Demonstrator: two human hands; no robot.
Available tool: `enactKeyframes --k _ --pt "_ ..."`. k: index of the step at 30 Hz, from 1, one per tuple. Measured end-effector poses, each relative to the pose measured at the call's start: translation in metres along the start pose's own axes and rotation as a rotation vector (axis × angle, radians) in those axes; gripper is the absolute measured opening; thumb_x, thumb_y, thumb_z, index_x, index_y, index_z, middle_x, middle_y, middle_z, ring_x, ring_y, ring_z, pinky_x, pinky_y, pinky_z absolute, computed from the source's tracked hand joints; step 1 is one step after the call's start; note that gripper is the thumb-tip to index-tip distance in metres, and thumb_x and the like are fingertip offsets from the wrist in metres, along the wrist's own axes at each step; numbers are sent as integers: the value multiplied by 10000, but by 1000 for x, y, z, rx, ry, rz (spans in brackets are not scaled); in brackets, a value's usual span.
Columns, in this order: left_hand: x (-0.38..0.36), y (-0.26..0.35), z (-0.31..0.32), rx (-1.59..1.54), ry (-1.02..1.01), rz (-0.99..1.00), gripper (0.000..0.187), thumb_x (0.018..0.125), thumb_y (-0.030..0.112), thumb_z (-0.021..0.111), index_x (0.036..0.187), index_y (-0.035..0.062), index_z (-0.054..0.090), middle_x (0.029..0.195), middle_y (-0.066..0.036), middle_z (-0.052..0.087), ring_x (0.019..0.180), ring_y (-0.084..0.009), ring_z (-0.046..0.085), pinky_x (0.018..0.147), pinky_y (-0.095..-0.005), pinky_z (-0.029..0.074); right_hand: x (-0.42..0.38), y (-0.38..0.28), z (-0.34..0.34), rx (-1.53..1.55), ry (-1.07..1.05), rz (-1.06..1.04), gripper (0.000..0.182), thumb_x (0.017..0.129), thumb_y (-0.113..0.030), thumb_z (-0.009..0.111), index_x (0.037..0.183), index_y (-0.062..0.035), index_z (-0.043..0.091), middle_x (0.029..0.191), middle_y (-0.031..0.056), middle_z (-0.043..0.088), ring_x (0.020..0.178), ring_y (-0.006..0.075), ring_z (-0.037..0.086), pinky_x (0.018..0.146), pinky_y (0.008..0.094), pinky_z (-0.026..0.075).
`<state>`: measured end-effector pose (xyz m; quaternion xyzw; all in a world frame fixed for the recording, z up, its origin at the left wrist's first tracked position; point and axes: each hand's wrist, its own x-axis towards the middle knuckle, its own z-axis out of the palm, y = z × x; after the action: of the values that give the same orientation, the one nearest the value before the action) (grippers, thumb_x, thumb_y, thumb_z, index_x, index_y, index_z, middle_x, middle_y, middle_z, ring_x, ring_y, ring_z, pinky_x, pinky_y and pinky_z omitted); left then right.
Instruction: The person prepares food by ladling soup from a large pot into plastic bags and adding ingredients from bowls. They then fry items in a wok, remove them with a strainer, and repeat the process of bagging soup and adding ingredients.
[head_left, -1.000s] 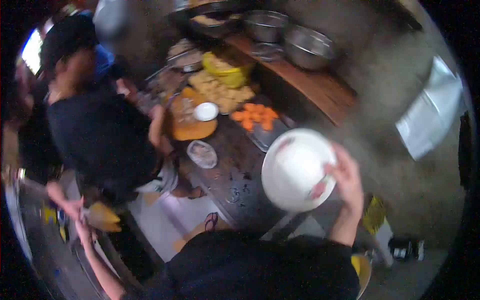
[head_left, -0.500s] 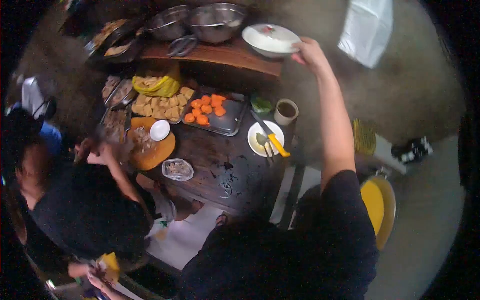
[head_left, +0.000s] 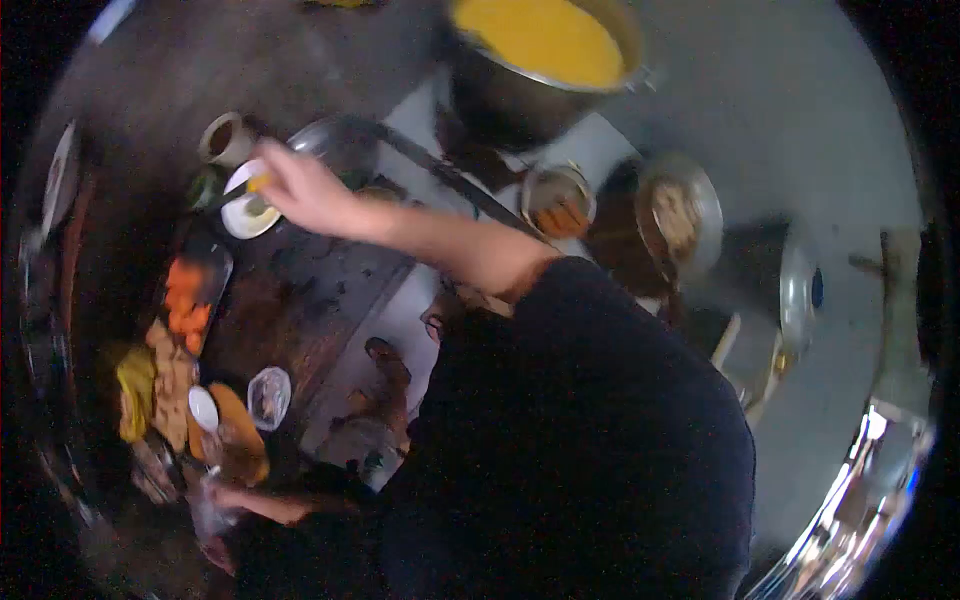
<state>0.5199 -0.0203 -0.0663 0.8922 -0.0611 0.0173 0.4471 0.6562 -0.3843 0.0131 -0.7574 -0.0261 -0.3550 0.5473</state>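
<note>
My right hand point(head_left: 300, 192) reaches across to the table's far end, its fingers closed round the yellow handle of a knife point(head_left: 261, 184). Beneath the knife lies a white plate point(head_left: 248, 219), partly covered by the hand. A brown-filled mug point(head_left: 226, 140) stands just beyond, with something green point(head_left: 206, 188) beside it. Orange pieces point(head_left: 187, 300) sit on a dark tray point(head_left: 219, 262) nearby. My left hand is out of view. Motion blurs much of the frame.
Pale chunks point(head_left: 173, 385), a yellow bag point(head_left: 134, 392), an orange board point(head_left: 240, 425) and a small plastic-lined container point(head_left: 269, 398) are at lower left. A co-worker's hand point(head_left: 232, 497) is beside the board. A large pot of yellow liquid point(head_left: 540, 40) stands at the top.
The view has swung round to the right. My right hand has let go of the white bowl on the raised shelf, come down to the plate and taken hold of the knife.
</note>
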Motion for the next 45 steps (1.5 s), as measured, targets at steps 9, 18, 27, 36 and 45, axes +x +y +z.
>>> enactKeyframes --k 9,18,27,36,45 --pt "-26 -73 118 -40 -742 -384 301 862 238 444 1019 -9 512 938 -123 571 792 -236 558 652 -338 458 -518 -23 -364 -530 732 1781 225 826 -262 499 957 -88 557 747 131 574 774 257 567 710 385 441" --pt "-465 -145 -80 162 -520 -1231 262 859 217 448 1000 5 510 899 -110 572 749 -220 559 611 -326 458 -713 8 -591 839 704 1437 509 810 -504 446 1062 -65 504 839 112 584 815 267 555 793 437 410" --pt "-509 -74 70 64 -649 -1046 224 856 197 451 981 20 508 861 -98 573 706 -203 560 570 -315 458 -616 29 -574 1087 576 1246 377 817 -401 540 975 -59 527 833 68 576 701 157 538 647 276 442" --pt "-370 -66 97 -157 -814 -900 210 850 208 480 954 28 508 790 -82 578 611 -177 559 466 -278 430 -604 27 -598 1044 728 1033 140 799 -100 540 677 -50 492 589 31 469 552 142 462 516 238 383" --pt "-284 -75 146 -26 -837 -801 201 843 202 538 1003 84 502 777 -76 589 624 -209 586 465 -294 452 -577 6 -598 1117 1006 1077 131 843 -74 477 733 -31 421 616 55 449 495 119 418 439 243 356"
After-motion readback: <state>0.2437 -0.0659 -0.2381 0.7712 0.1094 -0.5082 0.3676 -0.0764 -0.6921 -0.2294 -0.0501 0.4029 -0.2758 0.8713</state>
